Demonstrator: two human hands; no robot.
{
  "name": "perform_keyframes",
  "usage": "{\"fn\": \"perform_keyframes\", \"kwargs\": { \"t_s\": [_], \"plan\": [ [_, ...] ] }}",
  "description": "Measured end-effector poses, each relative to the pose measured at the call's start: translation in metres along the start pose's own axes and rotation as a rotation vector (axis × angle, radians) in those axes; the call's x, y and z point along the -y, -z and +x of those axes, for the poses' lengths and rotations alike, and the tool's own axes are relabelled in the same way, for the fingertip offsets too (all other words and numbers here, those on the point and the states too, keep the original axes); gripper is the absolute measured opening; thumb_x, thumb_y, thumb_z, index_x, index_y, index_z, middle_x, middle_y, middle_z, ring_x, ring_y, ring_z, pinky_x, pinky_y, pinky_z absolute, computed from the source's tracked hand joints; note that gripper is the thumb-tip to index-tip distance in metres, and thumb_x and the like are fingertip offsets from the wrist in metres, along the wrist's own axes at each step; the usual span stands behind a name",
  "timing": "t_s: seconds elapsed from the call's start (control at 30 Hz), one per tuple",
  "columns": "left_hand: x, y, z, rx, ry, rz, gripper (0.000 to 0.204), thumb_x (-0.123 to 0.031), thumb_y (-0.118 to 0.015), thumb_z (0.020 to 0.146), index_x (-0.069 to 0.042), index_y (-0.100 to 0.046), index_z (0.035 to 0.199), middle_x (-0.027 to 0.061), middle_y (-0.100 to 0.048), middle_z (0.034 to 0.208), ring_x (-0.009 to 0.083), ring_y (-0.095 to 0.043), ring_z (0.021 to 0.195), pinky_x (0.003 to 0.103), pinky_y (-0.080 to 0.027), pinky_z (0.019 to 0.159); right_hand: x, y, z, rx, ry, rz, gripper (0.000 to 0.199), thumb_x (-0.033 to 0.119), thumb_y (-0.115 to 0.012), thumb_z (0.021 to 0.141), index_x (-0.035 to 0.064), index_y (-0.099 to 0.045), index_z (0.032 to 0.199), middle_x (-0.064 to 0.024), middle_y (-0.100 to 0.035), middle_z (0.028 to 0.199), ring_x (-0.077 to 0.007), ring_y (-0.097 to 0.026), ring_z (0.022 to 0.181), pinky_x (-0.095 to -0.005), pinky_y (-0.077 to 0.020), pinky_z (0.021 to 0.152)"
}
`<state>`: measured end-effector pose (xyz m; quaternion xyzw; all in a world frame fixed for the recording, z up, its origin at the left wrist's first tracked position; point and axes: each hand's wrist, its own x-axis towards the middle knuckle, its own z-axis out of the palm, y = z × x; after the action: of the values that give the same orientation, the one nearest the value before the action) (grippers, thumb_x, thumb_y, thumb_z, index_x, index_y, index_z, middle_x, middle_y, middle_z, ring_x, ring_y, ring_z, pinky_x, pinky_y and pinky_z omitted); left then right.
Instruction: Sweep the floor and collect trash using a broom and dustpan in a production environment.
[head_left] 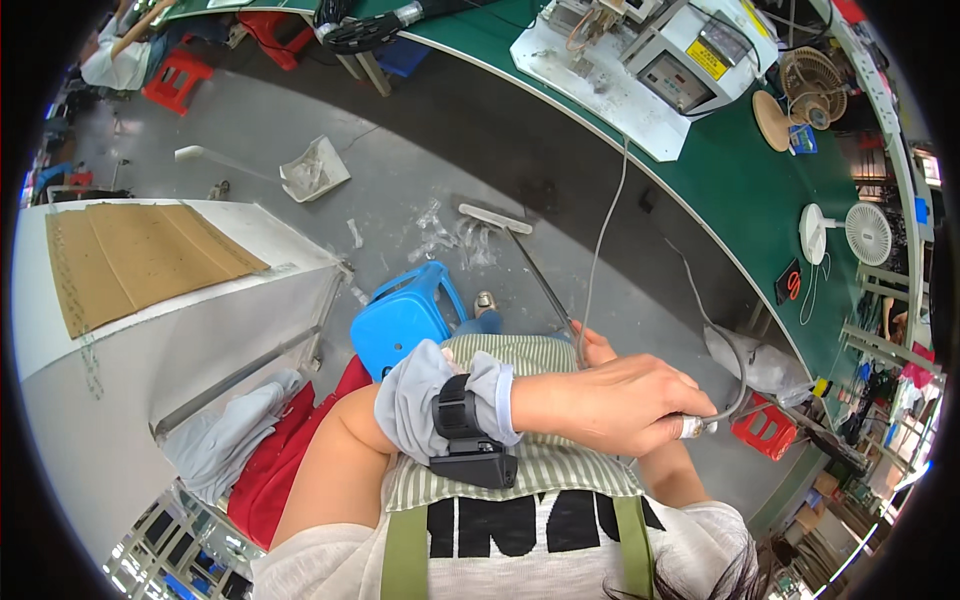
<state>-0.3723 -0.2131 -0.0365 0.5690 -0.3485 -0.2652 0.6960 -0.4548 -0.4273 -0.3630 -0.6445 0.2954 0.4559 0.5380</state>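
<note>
My left arm, in a grey cuff with a black strapped device (470, 445), crosses my body to the right. My left hand (640, 405) is closed, with a whitish piece (692, 427) between thumb and fingers, and a grey cable (742, 375) runs from it. Partly hidden behind it, my right hand (597, 347) is closed around the dark handle of a broom (545, 285). The broom's pale head (497, 218) rests on the grey floor, beside scattered clear plastic scraps (440, 235). Another stretch of cable (603, 235) hangs from the bench past my right fingers.
A blue stool (405, 320) stands at my left, near a white dustpan-like tray (315, 170). Cardboard (150, 255) covers a white cabinet. The green bench (740, 220) curves along the right with a machine (665, 70) and fans. A red stool (765, 425) stands beneath it.
</note>
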Motion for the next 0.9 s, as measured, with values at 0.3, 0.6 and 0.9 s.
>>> {"fn": "perform_keyframes", "kwargs": {
  "t_s": [0.3, 0.6, 0.9],
  "plan": [
    [0.002, 0.022, -0.011, 0.173, 0.256, 0.054, 0.029, -0.004, -0.048, 0.082, 0.003, -0.059, 0.107, 0.0181, -0.063, 0.093, 0.0339, -0.06, 0.085, 0.04, -0.047, 0.074, 0.046, 0.025, 0.042, -0.164, 0.076, -0.064, 0.041, 0.024, -0.041, 0.097, 0.0259, -0.04, 0.138, 0.0033, -0.043, 0.059, -0.0088, -0.038, 0.046, -0.027, -0.0322, 0.039],
    [0.018, 0.01, 0.014, 0.032, 0.024, 0.076, 0.027, -0.006, -0.047, 0.083, 0.003, -0.059, 0.105, 0.0189, -0.063, 0.089, 0.0333, -0.061, 0.08, 0.039, -0.047, 0.07, 0.188, -0.069, 0.097, 0.086, 0.211, 0.04, 0.03, 0.021, -0.048, 0.094, 0.0147, -0.052, 0.123, 0.0016, -0.048, 0.062, -0.0103, -0.043, 0.049, -0.0262, -0.0371, 0.043],
    [0.03, 0.017, -0.002, -0.004, 0.16, 0.064, 0.026, -0.012, -0.047, 0.088, 0.002, -0.059, 0.106, 0.0128, -0.064, 0.083, 0.025, -0.062, 0.077, 0.034, -0.047, 0.069, 0.282, -0.116, 0.086, 0.305, 0.446, -0.232, 0.027, 0.02, -0.048, 0.094, 0.0138, -0.053, 0.12, 0.0013, -0.048, 0.062, -0.0105, -0.043, 0.049, -0.0261, -0.0373, 0.043]
  ]
}}
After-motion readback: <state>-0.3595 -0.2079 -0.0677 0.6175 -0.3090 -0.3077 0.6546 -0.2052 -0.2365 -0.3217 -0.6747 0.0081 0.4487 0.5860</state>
